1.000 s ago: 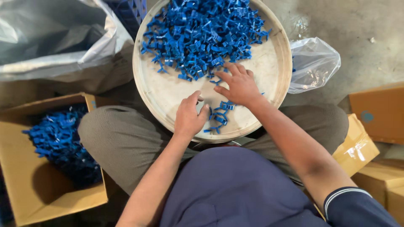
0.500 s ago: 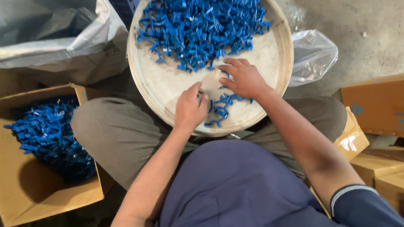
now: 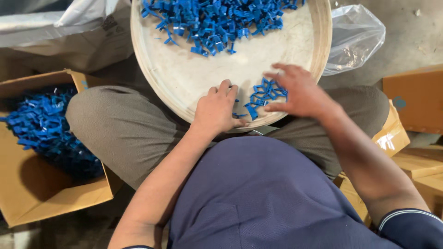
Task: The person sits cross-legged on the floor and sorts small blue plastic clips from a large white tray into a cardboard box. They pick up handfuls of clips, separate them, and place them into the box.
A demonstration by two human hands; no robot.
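Observation:
A round, pale tray (image 3: 323,41) rests on my lap. A big heap of small blue plastic pieces (image 3: 217,20) fills its far side. A smaller cluster of blue pieces (image 3: 265,94) lies near the tray's near rim. My left hand (image 3: 217,108) sits knuckles-up at the near rim, fingers curled over a few pieces; what it holds is hidden. My right hand (image 3: 297,92) lies flat with fingers spread, touching the small cluster from the right.
An open cardboard box (image 3: 50,203) at my left holds many more blue pieces (image 3: 44,127). A clear plastic bag (image 3: 353,37) lies right of the tray. More cardboard boxes (image 3: 415,99) stand at the right, and a bagged bundle (image 3: 69,27) at upper left.
Both hands drew back toward the near rim, dragging a small cluster of blue pieces away from the big heap. The view moved closer over the tray.

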